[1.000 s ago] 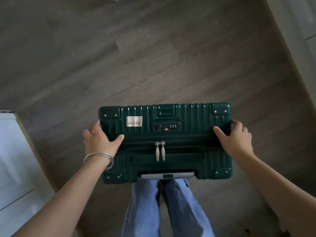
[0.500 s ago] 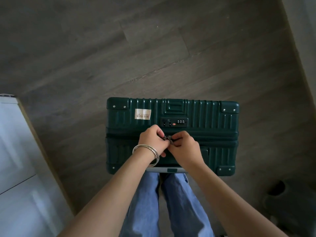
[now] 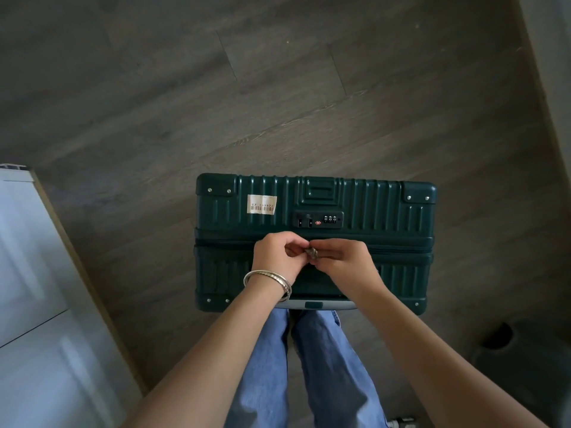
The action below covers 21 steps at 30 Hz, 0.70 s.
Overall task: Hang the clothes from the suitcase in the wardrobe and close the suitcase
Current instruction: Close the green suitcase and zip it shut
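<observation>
A dark green ribbed suitcase (image 3: 370, 205) stands upright on the wooden floor, seen from above, its two shells together. A combination lock (image 3: 318, 219) and a barcode sticker (image 3: 262, 204) sit on its top face. Both hands meet at the middle of the zip seam. My left hand (image 3: 276, 254), with silver bangles on the wrist, and my right hand (image 3: 346, 261) each pinch the metal zip pulls (image 3: 311, 252) between thumb and fingers. No clothes are in view.
A white cabinet or wardrobe panel (image 3: 34, 304) with a wooden edge fills the lower left. A pale wall runs down the right side (image 3: 553, 72). A dark shoe (image 3: 506, 344) lies at lower right. My jeans-clad legs stand just behind the suitcase.
One second ago my hands gripped the suitcase's two sides with the zip pulls hanging free. Both hands then came to the middle and took hold of the pulls, where they remain.
</observation>
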Each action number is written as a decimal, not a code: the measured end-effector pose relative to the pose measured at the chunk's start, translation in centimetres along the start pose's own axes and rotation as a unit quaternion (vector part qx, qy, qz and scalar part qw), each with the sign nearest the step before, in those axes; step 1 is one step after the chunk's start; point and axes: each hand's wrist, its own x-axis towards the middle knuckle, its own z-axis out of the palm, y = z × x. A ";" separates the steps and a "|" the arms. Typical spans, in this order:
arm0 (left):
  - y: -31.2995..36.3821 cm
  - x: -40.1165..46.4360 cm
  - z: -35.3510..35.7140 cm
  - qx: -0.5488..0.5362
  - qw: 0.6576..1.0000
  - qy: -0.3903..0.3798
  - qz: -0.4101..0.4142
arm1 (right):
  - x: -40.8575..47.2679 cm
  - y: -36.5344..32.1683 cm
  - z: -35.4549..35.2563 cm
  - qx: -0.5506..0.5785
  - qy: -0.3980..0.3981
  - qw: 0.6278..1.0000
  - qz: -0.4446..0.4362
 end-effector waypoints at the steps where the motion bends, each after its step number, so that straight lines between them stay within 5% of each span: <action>1: 0.1 0.1 0.0 0.001 1.000 0.009 0.008 | 0.0 0.0 0.0 -0.005 0.000 1.000 -0.008; 5: -0.2 0.8 -0.3 0.003 0.998 0.040 0.042 | 0.1 0.0 -0.3 -0.028 0.023 0.999 -0.037; 21: 0.0 3.3 -0.7 -0.033 0.997 0.017 -0.070 | 3.1 -2.3 0.5 -0.178 0.118 0.975 -0.055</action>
